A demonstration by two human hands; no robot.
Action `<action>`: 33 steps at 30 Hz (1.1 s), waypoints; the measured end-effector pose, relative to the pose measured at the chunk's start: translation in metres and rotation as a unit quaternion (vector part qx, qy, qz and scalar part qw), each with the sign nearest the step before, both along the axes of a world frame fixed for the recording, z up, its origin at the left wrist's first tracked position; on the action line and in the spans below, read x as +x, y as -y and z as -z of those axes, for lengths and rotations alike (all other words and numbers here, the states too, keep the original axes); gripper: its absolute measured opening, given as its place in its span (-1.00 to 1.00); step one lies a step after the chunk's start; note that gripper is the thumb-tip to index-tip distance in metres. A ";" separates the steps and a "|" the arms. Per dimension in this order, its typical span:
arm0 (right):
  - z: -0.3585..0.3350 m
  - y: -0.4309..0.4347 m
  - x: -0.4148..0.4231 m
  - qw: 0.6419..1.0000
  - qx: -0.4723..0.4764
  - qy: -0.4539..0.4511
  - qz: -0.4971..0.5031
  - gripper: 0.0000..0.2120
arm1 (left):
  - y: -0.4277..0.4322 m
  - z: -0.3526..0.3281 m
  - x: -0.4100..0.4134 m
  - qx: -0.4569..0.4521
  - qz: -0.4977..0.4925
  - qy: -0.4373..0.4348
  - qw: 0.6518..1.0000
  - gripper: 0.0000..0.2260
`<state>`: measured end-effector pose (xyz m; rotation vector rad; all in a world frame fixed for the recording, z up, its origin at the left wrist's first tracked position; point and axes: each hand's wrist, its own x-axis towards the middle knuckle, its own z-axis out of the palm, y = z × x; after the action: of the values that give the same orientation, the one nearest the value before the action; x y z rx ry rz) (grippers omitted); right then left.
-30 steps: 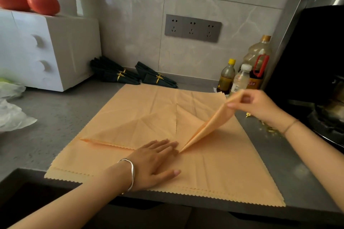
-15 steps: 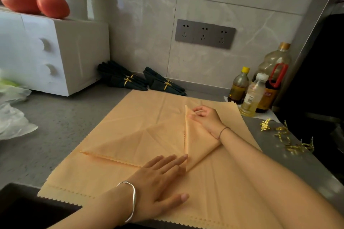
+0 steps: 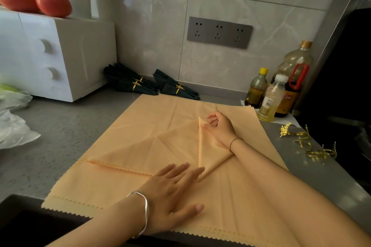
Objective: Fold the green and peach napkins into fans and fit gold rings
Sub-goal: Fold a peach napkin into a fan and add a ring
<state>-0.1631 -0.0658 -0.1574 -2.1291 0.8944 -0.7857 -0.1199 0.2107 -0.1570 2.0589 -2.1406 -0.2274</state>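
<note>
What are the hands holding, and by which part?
The right hand pinches the peach napkin by its folded corner tip; the left hand only presses flat.

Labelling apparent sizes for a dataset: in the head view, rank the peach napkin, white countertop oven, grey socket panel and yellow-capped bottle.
1. peach napkin, largest, though nearest the camera
2. white countertop oven, partly cut off by the frame
3. grey socket panel
4. yellow-capped bottle, smallest

The left hand [image 3: 174, 192] is pressing flat on the peach napkin [image 3: 124, 182] spread over the grey surface [image 3: 66, 138], while the right hand [image 3: 219, 127] is pinching the tip of its folded-over corner.
</note>
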 end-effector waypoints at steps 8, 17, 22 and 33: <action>-0.025 -0.066 -0.078 0.985 -0.096 -0.055 -0.133 -0.62 | 0.000 -0.002 -0.007 0.019 -0.008 0.024 1.000 -0.19; -0.005 -0.121 -0.137 0.891 -0.189 -0.301 -0.281 -0.48 | 0.000 -0.003 -0.015 0.032 -0.020 0.047 0.998 -0.20; -0.002 -0.103 -0.137 0.884 -0.175 -0.329 -0.282 -0.47 | -0.001 -0.004 -0.019 0.030 -0.029 0.044 0.998 -0.16; -0.003 -0.041 -0.134 0.911 -0.156 -0.348 -0.155 -0.54 | -0.004 -0.008 -0.022 0.048 -0.036 0.034 0.998 -0.17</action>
<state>-0.2973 -0.0246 -0.1545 -2.8151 0.7596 0.0274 -0.1420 0.2143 -0.1495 2.2230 -2.1284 -0.2605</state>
